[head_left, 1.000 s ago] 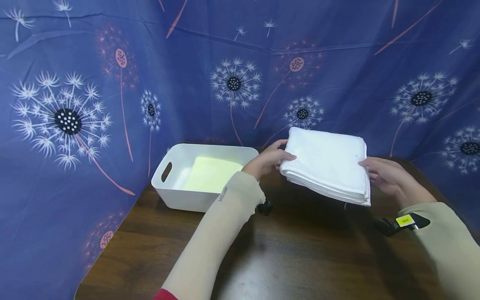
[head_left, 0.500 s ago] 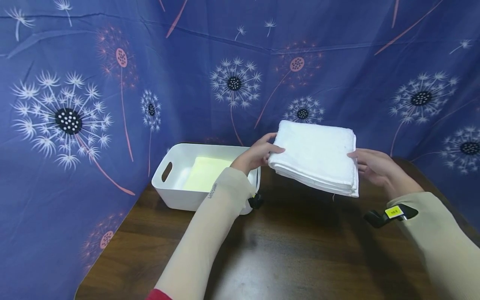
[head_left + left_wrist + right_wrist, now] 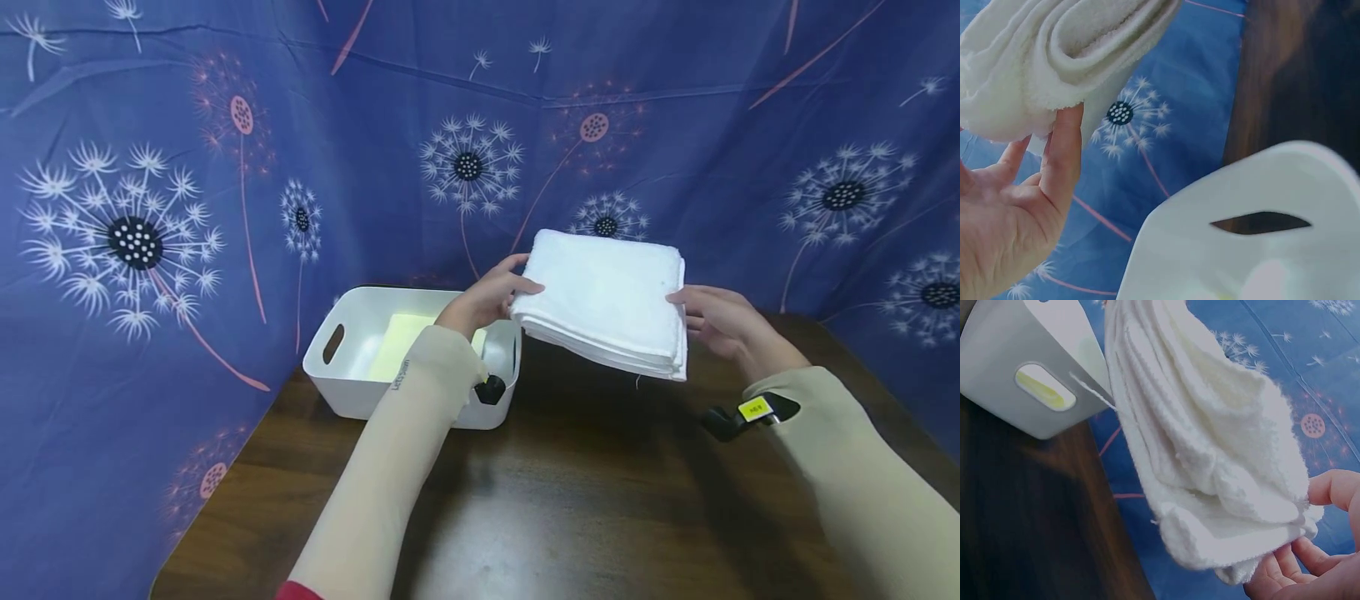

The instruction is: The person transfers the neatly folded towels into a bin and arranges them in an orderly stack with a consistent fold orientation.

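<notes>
A thick folded white towel is held up above the table, tilted, its layered edge facing the front. The left hand grips its left side, thumb on top and fingers below. On the opposite side the right hand pinches the edge the same way. Folds of the towel fill the top of the left wrist view, with the left hand's fingers under them. In the right wrist view a loose thread hangs from the towel.
At the back left of the dark wooden table stands a white bin with oval handle holes. Inside it lies a flat pale yellow piece, partly hidden by the left arm. A blue dandelion-print cloth hangs behind.
Both hands have carried the towel steadily left and slightly upward. The left hand and forearm now overlap the bin's right part.
</notes>
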A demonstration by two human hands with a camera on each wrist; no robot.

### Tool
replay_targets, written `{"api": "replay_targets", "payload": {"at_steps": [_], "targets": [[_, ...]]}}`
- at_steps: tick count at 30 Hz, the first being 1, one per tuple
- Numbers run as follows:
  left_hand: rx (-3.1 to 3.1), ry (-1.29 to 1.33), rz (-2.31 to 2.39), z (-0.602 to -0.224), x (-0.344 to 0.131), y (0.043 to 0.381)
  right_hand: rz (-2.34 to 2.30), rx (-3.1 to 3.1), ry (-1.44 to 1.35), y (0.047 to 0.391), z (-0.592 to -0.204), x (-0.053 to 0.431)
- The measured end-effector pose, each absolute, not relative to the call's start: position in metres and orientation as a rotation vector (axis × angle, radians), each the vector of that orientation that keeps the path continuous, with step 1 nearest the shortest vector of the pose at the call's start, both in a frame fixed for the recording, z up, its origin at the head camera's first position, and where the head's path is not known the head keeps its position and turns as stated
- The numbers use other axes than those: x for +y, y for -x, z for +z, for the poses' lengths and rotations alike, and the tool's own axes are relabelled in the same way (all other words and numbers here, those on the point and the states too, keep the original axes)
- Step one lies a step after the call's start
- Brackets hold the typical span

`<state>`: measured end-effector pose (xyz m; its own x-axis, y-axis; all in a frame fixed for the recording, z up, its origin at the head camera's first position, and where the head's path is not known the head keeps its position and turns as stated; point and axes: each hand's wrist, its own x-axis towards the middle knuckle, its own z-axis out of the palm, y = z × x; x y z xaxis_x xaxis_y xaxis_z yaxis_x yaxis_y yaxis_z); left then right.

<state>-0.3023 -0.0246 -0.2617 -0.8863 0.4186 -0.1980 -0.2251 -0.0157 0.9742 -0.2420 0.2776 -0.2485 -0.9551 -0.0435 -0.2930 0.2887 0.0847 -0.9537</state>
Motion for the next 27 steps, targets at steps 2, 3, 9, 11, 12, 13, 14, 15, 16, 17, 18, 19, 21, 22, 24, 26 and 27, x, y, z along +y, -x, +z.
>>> {"api": "replay_targets", "payload": {"at_steps": [2,3,9,11,12,13,14,15,16,17,18,19,21,22,24,26,27], "targets": [[1.833,-0.195,1.957,-0.259,-0.030,0.302,-1.970,2.112,-0.251,0.243,-0.248,0.272],[1.842,-0.191,1.954,-0.258,-0.033,0.303,-1.968,2.116,-0.250,0.244,-0.247,0.269],[1.847,-0.180,1.965,-0.256,-0.050,0.305,-1.986,2.125,-0.266,0.248,-0.245,0.251],[1.834,-0.176,1.971,-0.256,-0.055,0.306,-1.991,2.124,-0.269,0.249,-0.245,0.246],[1.832,-0.173,1.971,-0.256,-0.058,0.306,-1.994,2.119,-0.265,0.249,-0.246,0.243],[1.827,-0.173,1.973,-0.256,-0.060,0.307,-2.004,2.109,-0.265,0.249,-0.246,0.240],[1.822,-0.171,1.974,-0.256,-0.062,0.307,-2.012,2.099,-0.259,0.249,-0.246,0.238],[1.821,-0.169,1.974,-0.256,-0.064,0.307,-2.013,2.098,-0.253,0.250,-0.246,0.236],[1.819,-0.165,1.975,-0.255,-0.067,0.307,-2.013,2.095,-0.252,0.250,-0.246,0.233],[1.821,-0.162,1.977,-0.255,-0.069,0.308,-2.015,2.093,-0.252,0.250,-0.246,0.231],[1.821,-0.159,1.976,-0.254,-0.071,0.307,-2.014,2.097,-0.264,0.251,-0.245,0.228],[1.822,-0.160,1.975,-0.253,-0.074,0.307,-2.011,2.104,-0.276,0.251,-0.245,0.226],[1.825,-0.157,1.973,-0.252,-0.078,0.307,-1.998,2.126,-0.303,0.252,-0.243,0.220],[1.828,-0.153,1.972,-0.251,-0.081,0.307,-1.994,2.132,-0.313,0.252,-0.242,0.217],[1.837,-0.149,1.970,-0.249,-0.086,0.306,-1.991,2.142,-0.313,0.252,-0.241,0.212],[1.841,-0.144,1.972,-0.248,-0.090,0.306,-1.993,2.142,-0.292,0.252,-0.240,0.207],[1.843,-0.143,1.972,-0.248,-0.092,0.306,-1.995,2.142,-0.284,0.252,-0.239,0.205]]}}
